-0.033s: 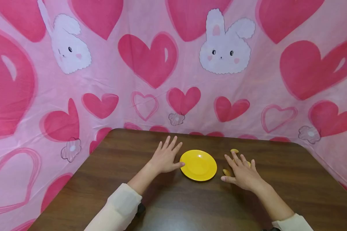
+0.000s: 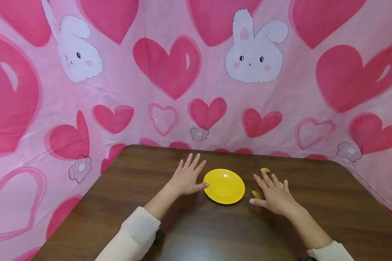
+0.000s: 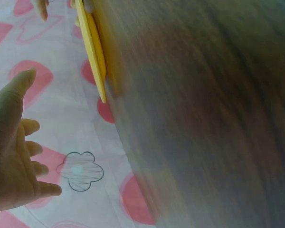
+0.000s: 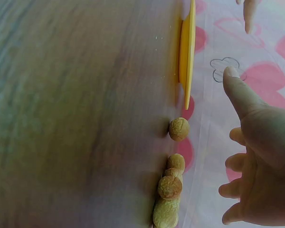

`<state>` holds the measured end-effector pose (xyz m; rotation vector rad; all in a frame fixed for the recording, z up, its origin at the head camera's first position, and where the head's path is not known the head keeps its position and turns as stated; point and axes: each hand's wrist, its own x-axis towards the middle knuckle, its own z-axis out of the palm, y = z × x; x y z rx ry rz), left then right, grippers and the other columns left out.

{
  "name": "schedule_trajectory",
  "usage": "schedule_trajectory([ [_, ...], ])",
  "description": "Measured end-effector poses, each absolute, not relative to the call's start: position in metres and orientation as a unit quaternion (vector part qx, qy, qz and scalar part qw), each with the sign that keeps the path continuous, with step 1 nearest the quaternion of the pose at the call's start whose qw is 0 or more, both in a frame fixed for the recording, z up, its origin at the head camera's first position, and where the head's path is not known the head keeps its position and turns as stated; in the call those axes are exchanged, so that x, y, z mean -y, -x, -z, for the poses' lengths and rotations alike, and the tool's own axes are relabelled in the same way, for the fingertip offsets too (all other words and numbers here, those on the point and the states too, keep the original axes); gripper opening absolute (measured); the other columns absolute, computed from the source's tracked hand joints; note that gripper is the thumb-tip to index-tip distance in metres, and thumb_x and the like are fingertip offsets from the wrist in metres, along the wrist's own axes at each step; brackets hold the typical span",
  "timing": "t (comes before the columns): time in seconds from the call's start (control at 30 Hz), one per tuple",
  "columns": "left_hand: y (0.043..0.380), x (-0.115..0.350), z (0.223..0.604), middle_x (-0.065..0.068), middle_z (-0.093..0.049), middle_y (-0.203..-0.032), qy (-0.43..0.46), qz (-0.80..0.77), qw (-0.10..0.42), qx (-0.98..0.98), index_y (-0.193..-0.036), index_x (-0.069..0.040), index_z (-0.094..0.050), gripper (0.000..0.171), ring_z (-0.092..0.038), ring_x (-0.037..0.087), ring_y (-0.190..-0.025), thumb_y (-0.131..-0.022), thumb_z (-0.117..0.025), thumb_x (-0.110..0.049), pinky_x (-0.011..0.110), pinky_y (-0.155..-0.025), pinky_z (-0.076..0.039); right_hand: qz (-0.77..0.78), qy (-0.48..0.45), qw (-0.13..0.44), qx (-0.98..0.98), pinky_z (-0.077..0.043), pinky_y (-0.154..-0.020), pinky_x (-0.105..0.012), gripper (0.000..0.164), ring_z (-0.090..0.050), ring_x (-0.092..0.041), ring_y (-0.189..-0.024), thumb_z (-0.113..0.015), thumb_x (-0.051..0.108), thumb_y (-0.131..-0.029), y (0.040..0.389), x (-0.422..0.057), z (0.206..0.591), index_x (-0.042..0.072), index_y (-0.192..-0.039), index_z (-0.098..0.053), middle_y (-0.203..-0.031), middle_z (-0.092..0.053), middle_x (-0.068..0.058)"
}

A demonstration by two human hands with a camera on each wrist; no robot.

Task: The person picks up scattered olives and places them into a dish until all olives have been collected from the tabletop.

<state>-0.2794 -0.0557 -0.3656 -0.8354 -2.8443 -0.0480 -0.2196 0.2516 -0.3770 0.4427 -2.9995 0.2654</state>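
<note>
A round yellow plate (image 2: 224, 186) lies flat on the brown table. My left hand (image 2: 186, 178) hovers at its left side, fingers spread, the thumb tip overlapping the rim in the head view. My right hand (image 2: 276, 194) is held palm down over several tan peanuts in the shell (image 4: 170, 187) to the right of the plate, and partly hides them in the head view. One peanut (image 2: 265, 170) shows beyond its fingertips and another (image 2: 256, 194) by its thumb. The right wrist view shows a gap between this hand and the peanuts. Both hands hold nothing.
The wooden table (image 2: 209, 232) reaches back to a pink cloth backdrop (image 2: 212, 79) printed with hearts, rabbits and flowers. Pale sleeves (image 2: 138, 226) cover the forearms, and a dark band shows under the left cuff.
</note>
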Motion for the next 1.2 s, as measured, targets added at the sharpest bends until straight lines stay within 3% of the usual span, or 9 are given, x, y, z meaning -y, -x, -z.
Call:
schedule_trajectory([
  [0.3, 0.283, 0.051, 0.367, 0.011, -0.013, -0.153, 0.275, 0.045, 0.064, 0.958, -0.147, -0.016, -0.026, 0.082, -0.008, 0.035, -0.137, -0.083, -0.051, -0.06, 0.054, -0.106, -0.014, -0.094, -0.153, 0.045, 0.983, -0.005, -0.091, -0.074, 0.089, -0.017, -0.054, -0.127, -0.065, 0.054, -0.076, 0.221, -0.249, 0.377, 0.004, -0.142, -0.033, -0.146, -0.019, -0.027],
  [0.43, 0.287, 0.047, 0.367, 0.011, -0.017, -0.152, 0.26, 0.098, 0.041, 0.96, -0.147, -0.015, -0.027, 0.079, -0.011, 0.034, -0.137, -0.084, -0.053, -0.056, 0.054, -0.104, -0.019, -0.095, -0.158, 0.044, 0.982, -0.006, -0.091, -0.074, 0.088, -0.017, -0.053, -0.128, -0.064, 0.053, -0.077, 0.223, -0.248, 0.377, 0.005, -0.143, -0.032, -0.146, -0.02, -0.027],
  [0.6, 0.297, 0.041, 0.371, 0.012, -0.029, -0.147, 0.229, 0.224, 0.015, 0.947, -0.144, -0.01, -0.033, 0.07, -0.023, 0.031, -0.134, -0.087, -0.058, -0.043, 0.05, -0.101, -0.03, -0.095, -0.16, 0.042, 0.982, -0.007, -0.091, -0.074, 0.087, -0.018, -0.054, -0.127, -0.064, 0.053, -0.078, 0.224, -0.247, 0.378, 0.005, -0.143, -0.032, -0.146, -0.02, -0.027],
  [0.8, 0.313, 0.033, 0.38, 0.013, -0.041, -0.139, 0.189, 0.364, 0.0, 0.912, -0.14, -0.005, -0.039, 0.061, -0.037, 0.029, -0.127, -0.089, -0.06, -0.031, 0.044, -0.101, -0.032, -0.095, -0.155, 0.04, 0.983, -0.007, -0.092, -0.073, 0.087, -0.018, -0.054, -0.127, -0.064, 0.053, -0.077, 0.224, -0.248, 0.38, 0.006, -0.143, -0.033, -0.146, -0.021, -0.027],
  [1.2, 0.328, 0.022, 0.383, 0.016, -0.038, -0.141, 0.113, 0.399, -0.061, 0.908, -0.143, -0.003, -0.032, 0.069, -0.035, 0.03, -0.129, -0.088, -0.059, -0.034, 0.045, -0.102, -0.03, -0.094, -0.156, 0.04, 0.983, -0.007, -0.092, -0.073, 0.087, -0.019, -0.054, -0.127, -0.063, 0.055, -0.077, 0.224, -0.247, 0.381, 0.006, -0.142, -0.034, -0.145, -0.023, -0.027],
])
